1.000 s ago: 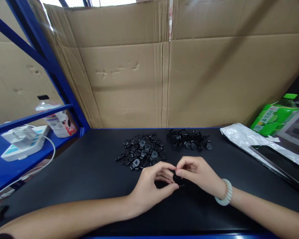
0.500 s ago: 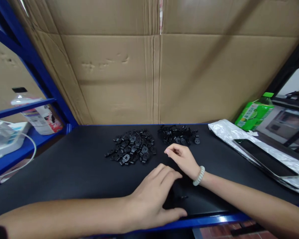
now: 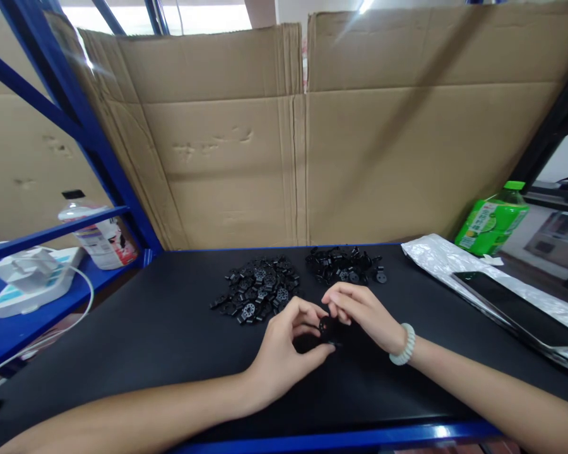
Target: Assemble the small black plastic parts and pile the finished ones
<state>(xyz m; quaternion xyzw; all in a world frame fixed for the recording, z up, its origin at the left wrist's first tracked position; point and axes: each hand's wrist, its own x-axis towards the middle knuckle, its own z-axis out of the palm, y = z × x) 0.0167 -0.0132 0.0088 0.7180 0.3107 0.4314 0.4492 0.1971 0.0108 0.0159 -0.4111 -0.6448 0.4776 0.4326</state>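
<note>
Between the thumb and fingers of my left hand [image 3: 291, 343] is a small black plastic part [image 3: 326, 326] with a round, holed disc, held upright just over the black table. My right hand [image 3: 360, 309], a pale coiled bracelet at its wrist, is closed beside the part with its fingers curled together. Whatever its fingertips pinch is too small and dark to make out. Beyond my left hand lies a heap of black disc-shaped parts [image 3: 260, 287], several with ringed holes. A second pile of black parts [image 3: 343, 265] lies behind my right hand.
A phone [image 3: 515, 309] rests on a silvery padded bag [image 3: 435, 252] at the right, near a green bottle [image 3: 492, 221]. Left, a blue shelf carries a white power strip [image 3: 38, 287] and a labelled bottle [image 3: 99, 233]. Cardboard [image 3: 231, 170] walls the back; a blue edge [image 3: 360, 438] runs along the front.
My left hand has gone from spread near the front edge to gripping a black part, now lifted up. My right hand has come close beside it. The camera view has tilted upward.
</note>
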